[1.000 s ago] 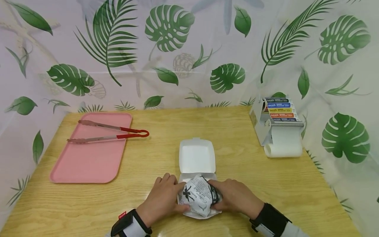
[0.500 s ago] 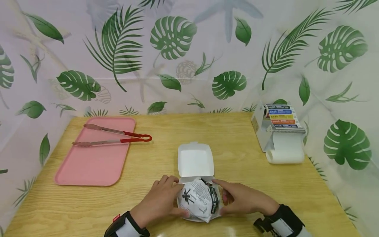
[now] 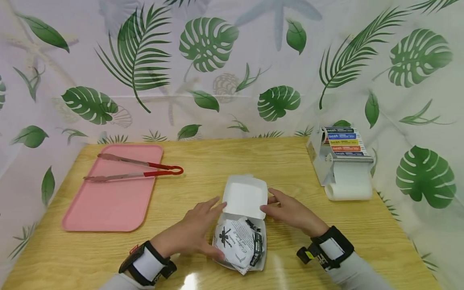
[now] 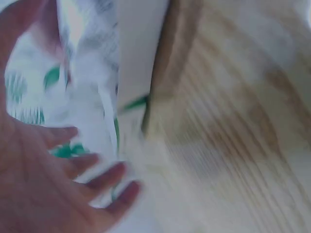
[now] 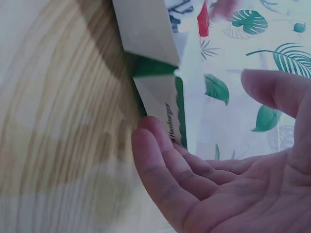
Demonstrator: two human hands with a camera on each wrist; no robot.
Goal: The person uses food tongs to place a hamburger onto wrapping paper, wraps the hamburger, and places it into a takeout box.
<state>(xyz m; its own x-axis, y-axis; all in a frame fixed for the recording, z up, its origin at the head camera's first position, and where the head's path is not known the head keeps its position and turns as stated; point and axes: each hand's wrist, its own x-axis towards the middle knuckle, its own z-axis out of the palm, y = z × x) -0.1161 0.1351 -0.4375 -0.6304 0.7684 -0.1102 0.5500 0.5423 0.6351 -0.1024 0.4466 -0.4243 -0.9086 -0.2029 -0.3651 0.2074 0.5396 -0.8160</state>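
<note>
A white paper hamburger box (image 3: 245, 197) stands unfolded on the table, its lid tipped back, in the head view. In its lower half sits a burger (image 3: 235, 243) wrapped in white paper with black print. My left hand (image 3: 192, 231) is at the box's left side, fingers spread toward the lid and thumb by the wrapped burger. At the lid's right edge is my right hand (image 3: 295, 211), its fingers loosely bent. The right wrist view shows these fingertips (image 5: 148, 145) against or very near the lid's printed side; contact is unclear. The left wrist view is blurred.
A pink tray (image 3: 112, 205) lies at the left, with red-handled tongs (image 3: 159, 169) resting partly on it. A label dispenser (image 3: 340, 161) with a white roll stands at the right rear. Leaf-patterned cloth covers the walls behind the wooden table (image 3: 203, 161).
Both hands have left the wrapped burger. The right hand has moved up to the lid's right edge, and the left hand has risen with fingers spreading. The box has turned slightly.
</note>
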